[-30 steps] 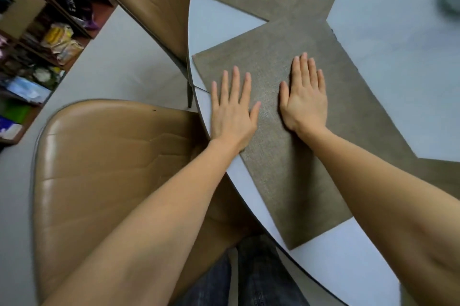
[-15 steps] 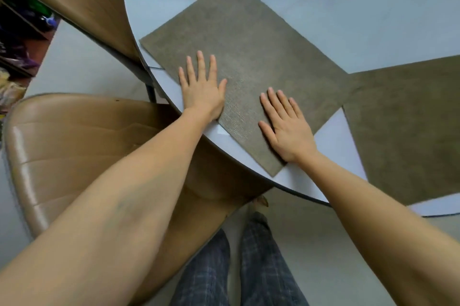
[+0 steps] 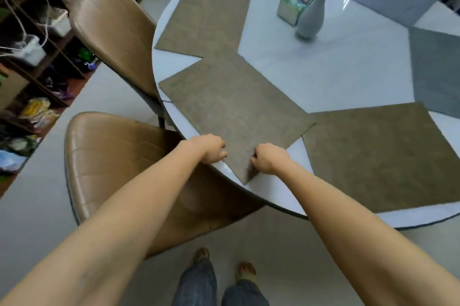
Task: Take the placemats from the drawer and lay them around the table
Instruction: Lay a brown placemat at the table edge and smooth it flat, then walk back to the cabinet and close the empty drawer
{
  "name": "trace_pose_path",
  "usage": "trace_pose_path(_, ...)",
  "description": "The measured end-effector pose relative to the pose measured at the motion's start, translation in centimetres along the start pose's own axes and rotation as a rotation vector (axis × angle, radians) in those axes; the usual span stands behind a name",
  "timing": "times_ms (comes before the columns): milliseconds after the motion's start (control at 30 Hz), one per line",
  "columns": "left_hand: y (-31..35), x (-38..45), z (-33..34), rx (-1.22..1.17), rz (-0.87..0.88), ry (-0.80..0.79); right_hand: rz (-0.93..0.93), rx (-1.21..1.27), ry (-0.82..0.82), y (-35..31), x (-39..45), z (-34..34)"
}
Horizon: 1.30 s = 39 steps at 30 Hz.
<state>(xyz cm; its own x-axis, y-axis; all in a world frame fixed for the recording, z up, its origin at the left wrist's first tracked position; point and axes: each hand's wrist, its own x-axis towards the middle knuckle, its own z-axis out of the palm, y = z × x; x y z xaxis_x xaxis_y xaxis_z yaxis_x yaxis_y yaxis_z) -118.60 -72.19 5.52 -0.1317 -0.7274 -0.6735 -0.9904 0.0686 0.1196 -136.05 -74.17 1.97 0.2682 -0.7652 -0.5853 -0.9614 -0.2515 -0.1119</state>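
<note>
On the round white table [image 3: 311, 74] lie several placemats. My left hand [image 3: 212, 148] and my right hand [image 3: 270, 159] sit with curled fingers on either side of the near corner of the middle brown placemat [image 3: 236, 106], pinching its edges at the table rim. That corner reaches the rim. A second brown placemat [image 3: 204, 19] lies to the far left and a third [image 3: 383, 156] to the right, each touching the middle one at a corner. Grey placemats [image 3: 435, 74] ring the far side.
A grey vase [image 3: 311, 16] and a tissue pack [image 3: 291, 7] stand near the table's middle. Two tan chairs [image 3: 112, 168] [image 3: 109, 29] stand close to the rim on the left. Cluttered shelves [image 3: 25, 56] line the left wall. My feet are on pale floor below.
Both hands slid back from lying flat on the middle placemat to its near corner and curled their fingers. The view pulled back and now takes in most of the table.
</note>
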Motion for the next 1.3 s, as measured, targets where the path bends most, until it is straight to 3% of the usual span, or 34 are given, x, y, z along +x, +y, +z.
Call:
trace_pose_path(167,-3.2,-8.5,-2.6,-0.138,-0.13,0.223,-0.237,-0.057,0.1,-7.9,-1.2,-5.8)
trace_pose_path(400,-12.8,-24.3,1.0,-0.305,-0.469,0.426,-0.699,-0.155,0.19,-25.8,-7.1,-7.6)
trace_pose_path(567,-20.1,-37.4,9.1,-0.428,-0.752,0.464,-0.937,-0.246,0.225,-40.8,-14.2,-3.7)
trace_pose_path(767,-28.5,-53.6,23.9,-0.612,-1.032,0.442,-1.12,-0.338,0.123,-58.1,-23.3,5.6)
trace_pose_path(900,-34.1,-62.9,33.7,-0.774,-1.177,0.4,-1.126,-0.325,0.026,-67.1,-28.5,12.4)
trace_pose_path(1067,-41.9,-69.4,42.3,-1.02,-1.29,0.441,-0.977,-0.1,-0.175,-76.9,-29.8,17.9)
trace_pose_path(1167,-47.0,-70.1,44.9,-1.218,-1.315,0.582,-0.818,0.209,-0.336,-82.8,-28.8,19.9)
trace_pose_path(1300,-55.0,-70.0,46.4,-1.602,-1.357,0.916,-0.642,0.545,-0.48,-91.6,-26.5,21.8)
